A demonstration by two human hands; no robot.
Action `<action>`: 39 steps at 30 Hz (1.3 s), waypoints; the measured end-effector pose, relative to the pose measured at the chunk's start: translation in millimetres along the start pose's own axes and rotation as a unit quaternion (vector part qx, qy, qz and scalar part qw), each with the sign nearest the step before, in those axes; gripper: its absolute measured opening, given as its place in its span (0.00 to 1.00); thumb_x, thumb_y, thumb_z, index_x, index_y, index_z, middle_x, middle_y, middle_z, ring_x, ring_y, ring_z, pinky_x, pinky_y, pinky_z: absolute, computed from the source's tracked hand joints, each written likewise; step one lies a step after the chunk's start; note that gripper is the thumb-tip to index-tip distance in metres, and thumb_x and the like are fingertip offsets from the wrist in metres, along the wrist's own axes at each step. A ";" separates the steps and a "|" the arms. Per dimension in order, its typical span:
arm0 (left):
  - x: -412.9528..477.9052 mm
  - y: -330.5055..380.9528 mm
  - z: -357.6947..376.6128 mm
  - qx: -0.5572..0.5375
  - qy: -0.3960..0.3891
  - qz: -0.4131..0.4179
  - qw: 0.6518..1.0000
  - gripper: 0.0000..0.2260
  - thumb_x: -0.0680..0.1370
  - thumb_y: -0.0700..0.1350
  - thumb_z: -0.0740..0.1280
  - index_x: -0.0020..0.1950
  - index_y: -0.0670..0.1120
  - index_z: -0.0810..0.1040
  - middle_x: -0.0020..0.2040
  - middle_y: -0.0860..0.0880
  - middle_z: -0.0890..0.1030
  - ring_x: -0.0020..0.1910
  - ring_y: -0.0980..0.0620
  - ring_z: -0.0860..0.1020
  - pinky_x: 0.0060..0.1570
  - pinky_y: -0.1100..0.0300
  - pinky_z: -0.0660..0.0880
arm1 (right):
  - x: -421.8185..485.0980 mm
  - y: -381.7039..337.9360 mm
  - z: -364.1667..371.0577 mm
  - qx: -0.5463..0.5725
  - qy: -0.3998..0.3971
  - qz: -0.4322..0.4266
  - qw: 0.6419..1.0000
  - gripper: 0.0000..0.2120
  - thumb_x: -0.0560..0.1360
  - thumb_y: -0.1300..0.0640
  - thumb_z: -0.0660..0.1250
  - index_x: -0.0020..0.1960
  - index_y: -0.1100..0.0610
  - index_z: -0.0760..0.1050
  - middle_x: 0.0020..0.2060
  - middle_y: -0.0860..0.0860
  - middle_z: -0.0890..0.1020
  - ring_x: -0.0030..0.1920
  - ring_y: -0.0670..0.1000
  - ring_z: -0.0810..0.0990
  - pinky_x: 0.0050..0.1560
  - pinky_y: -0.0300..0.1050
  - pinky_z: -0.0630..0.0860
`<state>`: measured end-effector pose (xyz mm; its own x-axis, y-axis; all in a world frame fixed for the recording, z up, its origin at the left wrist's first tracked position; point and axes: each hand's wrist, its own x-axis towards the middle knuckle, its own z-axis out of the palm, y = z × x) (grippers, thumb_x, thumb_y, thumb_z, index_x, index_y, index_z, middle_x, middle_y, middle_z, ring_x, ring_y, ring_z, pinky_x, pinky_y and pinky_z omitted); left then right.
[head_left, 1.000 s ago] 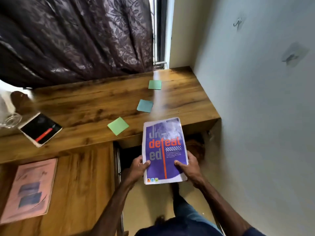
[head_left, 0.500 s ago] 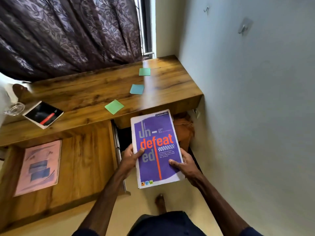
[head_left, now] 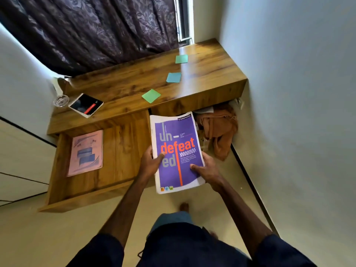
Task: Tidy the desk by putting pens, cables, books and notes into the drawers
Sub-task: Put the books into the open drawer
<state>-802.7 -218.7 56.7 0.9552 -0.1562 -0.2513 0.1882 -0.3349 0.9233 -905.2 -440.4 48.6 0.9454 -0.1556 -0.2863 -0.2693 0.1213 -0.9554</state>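
Note:
I hold a purple book (head_left: pixel 176 151) with orange lettering in front of me, off the desk and over the floor. My left hand (head_left: pixel 151 162) grips its left edge, thumb on the cover. My right hand (head_left: pixel 207 169) grips the lower right edge. To the left, the wooden drawer (head_left: pixel 119 151) stands pulled out with a pink book (head_left: pixel 85 153) lying flat in it. On the desk (head_left: pixel 134 83) lie three sticky notes: green (head_left: pixel 151 95), blue (head_left: pixel 173 77) and teal (head_left: pixel 181 59). A black notebook (head_left: pixel 82 104) with a red pen (head_left: pixel 90 108) on it sits at the desk's left end.
A glass dish (head_left: pixel 61 100) stands beside the notebook. Brown cloth (head_left: pixel 219 128) is heaped on the floor under the desk by the right wall. A dark curtain (head_left: pixel 96 29) hangs behind the desk. My foot (head_left: pixel 184 207) is on the floor below the book.
The book has come back off the desk edge toward me, still in both hands. The view has pulled back, so more of the drawer and floor shows.

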 end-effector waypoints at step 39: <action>187.4 -215.3 -305.5 0.189 -0.052 -0.174 0.965 0.28 0.71 0.54 0.79 0.65 0.50 0.70 0.59 0.54 0.81 0.54 0.58 0.81 0.45 0.67 0.79 | 240.3 108.1 342.5 -0.188 -0.016 0.247 0.950 0.20 0.73 0.50 0.76 0.62 0.54 0.77 0.55 0.49 0.84 0.54 0.49 0.85 0.54 0.51 0.83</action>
<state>-594.4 108.0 -100.4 0.8171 -0.0590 -0.5735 0.3778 -0.6966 0.6100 -644.3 -128.9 -98.5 0.6905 -0.1395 -0.7098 -0.7222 -0.1888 -0.6654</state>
